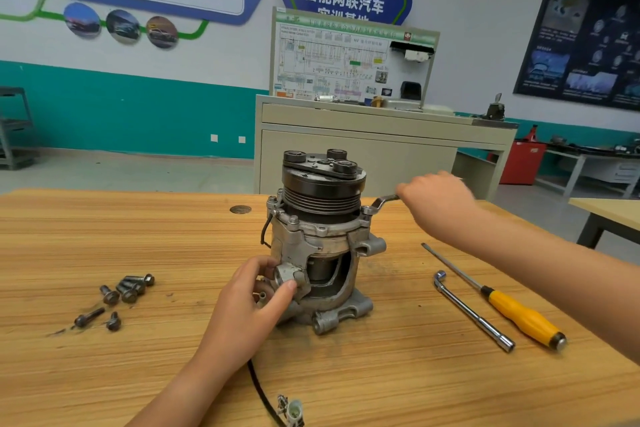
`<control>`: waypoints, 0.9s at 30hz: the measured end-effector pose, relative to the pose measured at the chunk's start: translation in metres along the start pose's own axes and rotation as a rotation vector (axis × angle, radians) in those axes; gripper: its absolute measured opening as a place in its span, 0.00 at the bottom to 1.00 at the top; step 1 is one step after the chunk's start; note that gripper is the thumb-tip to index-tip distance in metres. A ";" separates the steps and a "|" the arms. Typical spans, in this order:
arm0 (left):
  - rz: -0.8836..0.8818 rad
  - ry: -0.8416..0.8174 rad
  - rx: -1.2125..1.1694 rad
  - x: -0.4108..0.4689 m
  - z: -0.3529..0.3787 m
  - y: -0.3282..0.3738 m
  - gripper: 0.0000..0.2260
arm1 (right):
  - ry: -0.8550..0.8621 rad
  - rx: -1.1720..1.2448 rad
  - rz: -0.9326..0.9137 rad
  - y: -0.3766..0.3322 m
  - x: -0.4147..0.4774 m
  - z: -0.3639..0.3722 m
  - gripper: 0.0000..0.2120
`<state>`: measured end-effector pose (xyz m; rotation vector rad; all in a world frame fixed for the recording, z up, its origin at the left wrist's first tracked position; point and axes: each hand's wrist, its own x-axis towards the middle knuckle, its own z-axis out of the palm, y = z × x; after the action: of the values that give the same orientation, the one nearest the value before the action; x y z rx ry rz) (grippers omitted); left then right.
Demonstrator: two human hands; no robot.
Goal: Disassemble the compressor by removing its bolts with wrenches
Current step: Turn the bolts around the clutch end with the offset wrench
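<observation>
A grey metal compressor [322, 246] stands upright on the wooden table [138, 374], its black pulley on top. My left hand [254, 302] grips a lug low on its near-left side, thumb over the lug. My right hand [438, 201] holds the handle of a metal wrench [379, 203], whose ring end sits on a bolt at the upper right flange of the compressor. Several removed bolts [126, 289] lie loose on the table at the left.
An L-shaped socket wrench [471, 312] and a yellow-handled screwdriver [519, 314] lie on the table to the right. A black cable with a connector [291, 411] trails to the near edge. Behind stand a grey cabinet [346, 156] and a second table [609, 211].
</observation>
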<state>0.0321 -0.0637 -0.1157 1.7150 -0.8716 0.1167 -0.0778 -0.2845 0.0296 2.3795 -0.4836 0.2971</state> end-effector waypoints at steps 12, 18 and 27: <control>0.029 0.001 0.071 -0.003 0.001 0.002 0.12 | 0.498 0.715 0.233 -0.015 0.011 0.015 0.14; 0.030 0.011 0.070 -0.003 0.001 0.001 0.11 | 0.360 0.575 0.268 -0.012 -0.058 0.000 0.19; 0.022 0.023 0.062 -0.003 0.000 0.003 0.10 | -0.046 0.236 0.139 -0.023 -0.067 -0.029 0.35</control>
<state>0.0282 -0.0625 -0.1142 1.7594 -0.8780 0.1791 -0.1312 -0.2316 0.0158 2.5910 -0.6696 0.3814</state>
